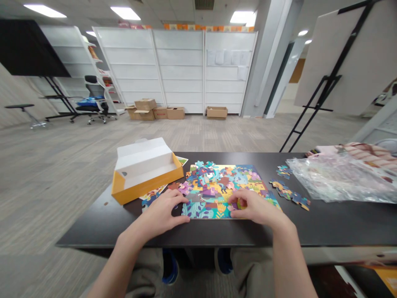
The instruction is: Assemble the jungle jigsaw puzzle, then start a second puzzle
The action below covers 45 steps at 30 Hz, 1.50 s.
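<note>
A colourful jigsaw puzzle (pixel 214 192) lies flat on the black table, its pieces showing animals and plants. My left hand (pixel 166 209) rests at the puzzle's left edge with fingers apart, its thumb near the lower left corner. Over the lower right part, my right hand (pixel 252 205) is curled, thumb and fingertips closed around a small purple puzzle piece (pixel 235 205), which they partly hide. Loose puzzle pieces (pixel 204 164) overlap the top left of the puzzle. More joined pieces (pixel 290 193) lie to the right of it.
An open yellow box (pixel 149 180) with a white inside stands at the table's left, over some printed sheets. Clear plastic wrapping (pixel 344 176) covers the right side of the black table (pixel 204 234). Beyond are cardboard boxes (pixel 144 109), white shelving and a board on a stand.
</note>
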{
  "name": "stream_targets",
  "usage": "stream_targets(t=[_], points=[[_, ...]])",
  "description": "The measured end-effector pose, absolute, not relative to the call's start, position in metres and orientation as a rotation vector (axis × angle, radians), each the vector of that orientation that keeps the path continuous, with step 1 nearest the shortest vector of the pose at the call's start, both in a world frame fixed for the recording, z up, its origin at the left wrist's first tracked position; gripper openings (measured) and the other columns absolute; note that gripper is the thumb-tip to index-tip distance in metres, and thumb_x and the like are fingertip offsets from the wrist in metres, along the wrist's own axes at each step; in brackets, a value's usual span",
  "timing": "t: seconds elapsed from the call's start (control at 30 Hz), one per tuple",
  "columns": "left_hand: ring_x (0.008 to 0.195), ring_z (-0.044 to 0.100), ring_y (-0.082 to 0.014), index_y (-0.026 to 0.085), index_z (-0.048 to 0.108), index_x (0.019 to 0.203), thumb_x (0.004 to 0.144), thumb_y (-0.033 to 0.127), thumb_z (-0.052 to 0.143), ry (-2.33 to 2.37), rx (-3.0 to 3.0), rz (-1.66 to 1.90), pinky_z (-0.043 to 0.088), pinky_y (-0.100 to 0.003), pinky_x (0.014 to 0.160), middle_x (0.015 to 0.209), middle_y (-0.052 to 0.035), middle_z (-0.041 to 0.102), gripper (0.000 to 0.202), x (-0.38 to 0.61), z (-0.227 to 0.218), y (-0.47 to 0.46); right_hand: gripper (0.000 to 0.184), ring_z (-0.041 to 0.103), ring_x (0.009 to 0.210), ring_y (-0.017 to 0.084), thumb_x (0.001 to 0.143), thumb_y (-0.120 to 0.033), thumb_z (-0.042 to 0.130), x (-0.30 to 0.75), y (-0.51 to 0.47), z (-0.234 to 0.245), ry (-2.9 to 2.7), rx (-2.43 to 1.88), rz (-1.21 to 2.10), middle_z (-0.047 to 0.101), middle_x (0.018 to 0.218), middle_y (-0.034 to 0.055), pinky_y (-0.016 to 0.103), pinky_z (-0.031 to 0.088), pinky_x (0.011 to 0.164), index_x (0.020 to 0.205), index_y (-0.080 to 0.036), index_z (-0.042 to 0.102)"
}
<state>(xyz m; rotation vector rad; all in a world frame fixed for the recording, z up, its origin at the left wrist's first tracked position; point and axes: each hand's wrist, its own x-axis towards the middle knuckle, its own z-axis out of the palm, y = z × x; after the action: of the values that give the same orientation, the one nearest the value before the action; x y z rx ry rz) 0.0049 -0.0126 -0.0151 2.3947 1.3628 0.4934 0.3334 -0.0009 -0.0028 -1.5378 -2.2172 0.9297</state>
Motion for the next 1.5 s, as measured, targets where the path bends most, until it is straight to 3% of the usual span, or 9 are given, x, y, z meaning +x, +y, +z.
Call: stream_targets(t=[0.4, 0.63, 0.87, 1.03, 1.3, 1.5], points=[[0.117, 0.060, -0.0293, 0.026, 0.073, 0.108, 0.077, 0.043, 0.078, 1.372, 2.413, 0.536, 0.049, -0.043, 0.103, 0.119, -0.0083, 0.066, 0.037, 0.006, -0.019, -0.012, 0.019, 0.057, 0.066, 0.016, 0.074, -0.029, 0.071, 0.336, -0.002, -0.007, -2.191, -1.485, 0.889, 0.069, 0.081, 0.0019, 0.026, 0.042, 0.060, 0.091, -0.021, 0.073], [0.119, 0.060, -0.0313, 0.026, 0.073, 0.109, 0.072, 0.047, 0.082, 1.386, 2.424, 0.551, 0.049, -0.045, 0.103, 0.122, -0.0087, 0.067, 0.043, 0.008, -0.014, -0.010, 0.022, 0.063, 0.075, 0.021, 0.087, -0.037, 0.058, 0.355, 0.011, -0.008, -1.893, -1.728, 0.323, 0.074, 0.090, 0.0066, 0.032, 0.044, 0.069, 0.087, -0.021, 0.072], [0.107, 0.062, -0.0249, 0.025, 0.070, 0.110, 0.089, 0.042, 0.067, 1.294, 2.483, 0.770, 0.050, -0.039, 0.094, 0.113, -0.0069, 0.068, 0.027, 0.038, -0.009, -0.003, 0.020, 0.067, 0.089, 0.026, 0.086, -0.037, 0.061, 0.325, 0.026, -0.023, -1.975, -1.872, 0.095, 0.075, 0.093, 0.0098, 0.034, 0.043, 0.077, 0.091, -0.020, 0.071], [0.101, 0.063, -0.0224, 0.023, 0.070, 0.103, 0.092, 0.032, 0.065, 1.209, 2.505, 0.884, 0.050, -0.036, 0.090, 0.103, -0.0051, 0.069, 0.016, 0.075, -0.005, 0.003, 0.019, 0.066, 0.083, 0.025, 0.090, -0.036, 0.057, 0.311, 0.030, -0.026, -2.012, -1.871, 0.129, 0.074, 0.087, 0.0090, 0.032, 0.040, 0.070, 0.088, -0.019, 0.066], [0.103, 0.062, -0.0240, 0.020, 0.070, 0.101, 0.092, 0.027, 0.061, 1.342, 2.445, 0.906, 0.050, -0.037, 0.092, 0.105, -0.0068, 0.070, 0.014, 0.111, -0.017, 0.020, 0.016, 0.063, 0.083, 0.023, 0.086, -0.033, 0.059, 0.318, 0.032, -0.034, -2.038, -1.639, 0.266, 0.071, 0.091, 0.0061, 0.032, 0.041, 0.074, 0.094, -0.019, 0.058], [0.103, 0.062, -0.0259, 0.019, 0.069, 0.102, 0.093, 0.022, 0.055, 1.407, 2.455, 0.845, 0.048, -0.041, 0.093, 0.106, -0.0085, 0.072, 0.017, 0.126, -0.018, 0.025, 0.020, 0.060, 0.099, 0.026, 0.087, -0.040, 0.061, 0.323, 0.032, -0.037, -2.083, -1.627, 0.258, 0.071, 0.099, 0.0063, 0.037, 0.042, 0.085, 0.095, -0.022, 0.062]])
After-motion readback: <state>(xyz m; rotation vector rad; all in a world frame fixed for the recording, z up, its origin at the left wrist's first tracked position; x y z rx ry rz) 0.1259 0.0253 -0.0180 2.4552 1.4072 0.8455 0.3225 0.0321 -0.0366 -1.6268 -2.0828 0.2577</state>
